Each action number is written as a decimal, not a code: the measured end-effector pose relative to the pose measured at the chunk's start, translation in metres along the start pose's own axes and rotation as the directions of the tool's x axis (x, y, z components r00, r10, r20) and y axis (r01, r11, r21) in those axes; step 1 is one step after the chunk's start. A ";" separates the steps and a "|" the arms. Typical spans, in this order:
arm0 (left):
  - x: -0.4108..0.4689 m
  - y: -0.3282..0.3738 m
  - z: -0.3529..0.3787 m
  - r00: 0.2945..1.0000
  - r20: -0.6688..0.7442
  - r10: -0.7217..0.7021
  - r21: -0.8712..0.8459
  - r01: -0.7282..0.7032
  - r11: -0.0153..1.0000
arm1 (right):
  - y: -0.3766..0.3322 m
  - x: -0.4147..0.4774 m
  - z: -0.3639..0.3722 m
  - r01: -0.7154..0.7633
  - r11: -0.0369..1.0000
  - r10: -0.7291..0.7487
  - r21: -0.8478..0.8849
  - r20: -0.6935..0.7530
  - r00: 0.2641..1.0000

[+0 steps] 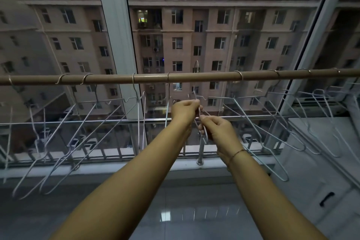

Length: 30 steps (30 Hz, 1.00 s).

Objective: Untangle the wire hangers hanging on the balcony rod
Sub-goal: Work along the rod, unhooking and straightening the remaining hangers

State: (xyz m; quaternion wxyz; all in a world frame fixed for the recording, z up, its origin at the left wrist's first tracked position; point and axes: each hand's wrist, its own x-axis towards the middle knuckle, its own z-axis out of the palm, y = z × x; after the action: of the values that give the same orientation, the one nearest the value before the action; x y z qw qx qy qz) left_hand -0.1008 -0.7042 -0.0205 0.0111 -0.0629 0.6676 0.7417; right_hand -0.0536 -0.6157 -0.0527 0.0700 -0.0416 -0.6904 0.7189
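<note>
A brown rod (152, 78) runs across the balcony window at mid height. Several pale wire hangers hang from it by their hooks, one group slanting down to the left (85, 122), another to the right (272, 128). In the middle, one hanger (196, 76) is off the rod, its hook rising just above it. My left hand (185, 111) pinches this hanger's wire near the neck. My right hand (218, 130), just below and to the right, grips the same hanger's wire lower down. The wires between my fingers are partly hidden.
Behind the rod is window glass with a white frame post (116, 31) and a metal railing (97, 122) outside. A tiled sill (194, 210) lies below my arms. A white cabinet with a black handle (326, 198) stands at the right.
</note>
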 end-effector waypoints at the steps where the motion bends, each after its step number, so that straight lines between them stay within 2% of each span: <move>1: 0.000 0.001 0.000 1.000 0.008 0.007 0.004 -0.008 1.000 | -0.001 0.000 -0.001 0.000 1.000 0.000 0.006 0.008 1.000; 6: 0.006 0.008 0.000 1.000 0.005 -0.016 0.027 0.016 1.000 | -0.008 0.006 -0.001 -0.015 0.999 0.013 0.040 0.056 0.998; 12: 0.004 -0.012 -0.002 0.999 -0.028 -0.019 0.102 0.022 0.995 | 0.004 0.005 -0.007 -0.009 0.999 0.010 -0.031 0.056 0.998; 16: -0.009 -0.038 -0.014 0.999 -0.014 -0.041 0.170 0.043 0.985 | 0.012 0.007 -0.022 0.058 0.989 -0.063 -0.139 -0.032 0.997; 19: -0.017 -0.068 -0.027 0.998 0.017 -0.052 0.234 0.047 0.971 | 0.021 0.008 -0.031 0.087 0.965 -0.090 -0.249 -0.002 0.996; 22: -0.025 -0.090 -0.037 0.999 0.044 -0.029 0.331 0.013 0.943 | 0.033 0.008 -0.035 0.129 0.899 -0.118 -0.419 0.053 0.992; 25: -0.029 -0.102 -0.049 0.995 0.096 0.021 0.414 -0.059 0.908 | 0.046 0.009 -0.040 0.191 0.771 -0.147 -0.607 0.121 0.982; 30: -0.031 -0.105 -0.065 0.976 0.186 0.114 0.541 -0.198 0.817 | 0.060 0.002 -0.047 0.205 0.612 -0.051 -0.764 0.221 0.974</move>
State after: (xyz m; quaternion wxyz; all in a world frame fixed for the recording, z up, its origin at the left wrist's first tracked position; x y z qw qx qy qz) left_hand -0.0544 -0.7557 -0.1274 0.0167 0.0523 0.8547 0.5162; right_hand -0.0510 -0.5709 -0.1149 0.0347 0.0458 -0.9384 0.3407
